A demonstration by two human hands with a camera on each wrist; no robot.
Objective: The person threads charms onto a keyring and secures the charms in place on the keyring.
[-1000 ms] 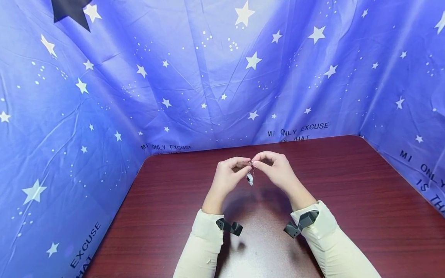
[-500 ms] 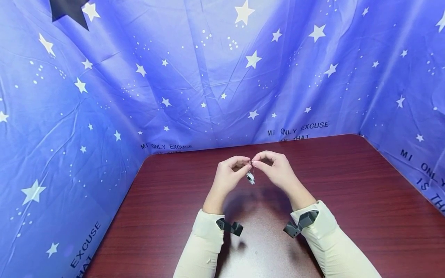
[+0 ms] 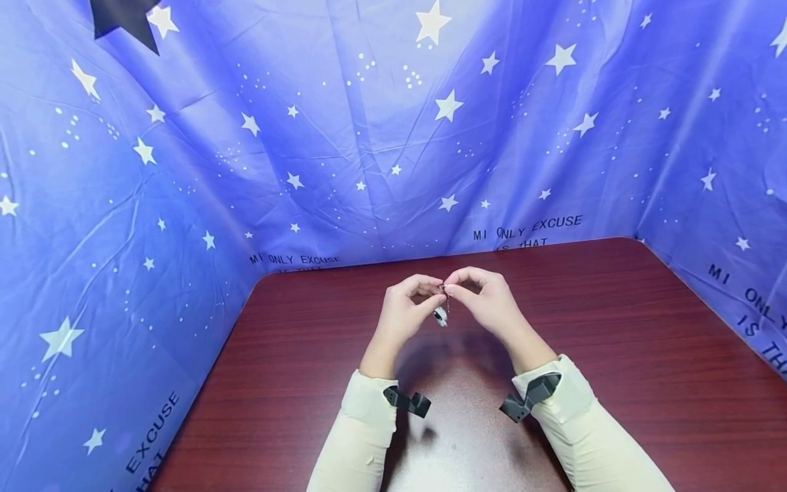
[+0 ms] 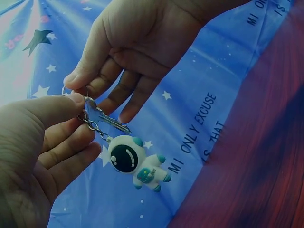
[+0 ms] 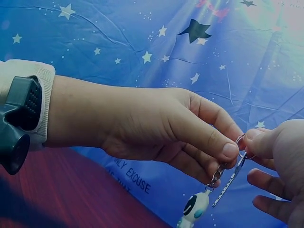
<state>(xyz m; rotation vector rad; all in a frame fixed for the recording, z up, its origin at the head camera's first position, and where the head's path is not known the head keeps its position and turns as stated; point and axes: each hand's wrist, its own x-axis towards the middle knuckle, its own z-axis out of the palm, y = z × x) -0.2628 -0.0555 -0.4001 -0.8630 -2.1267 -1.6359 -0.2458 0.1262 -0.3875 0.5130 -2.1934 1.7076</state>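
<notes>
In front of me, above the table, both hands meet fingertip to fingertip. My left hand [image 3: 402, 311] pinches a small metal key ring [image 5: 241, 139] between thumb and fingers. From the other side, my right hand [image 3: 482, 301] pinches the same ring; the thumbs hide much of it. A silver key [image 4: 108, 118] hangs from the ring, its toothed blade pointing down. Beside it, a short chain [image 4: 95, 127] carries a white and teal astronaut figure [image 4: 151, 173] with a dark visor, dangling below the left fingers.
The dark red wooden table [image 3: 295, 355] lies beneath the hands. Blue star-printed curtains [image 3: 344, 137] enclose its back and sides. Each cream sleeve bears a black wrist camera mount, one on the left [image 3: 407, 402] and one on the right [image 3: 531, 396].
Both hands stay in nearly the same place with their hold on the key ring. The astronaut figure swings and turns slightly beneath them.
</notes>
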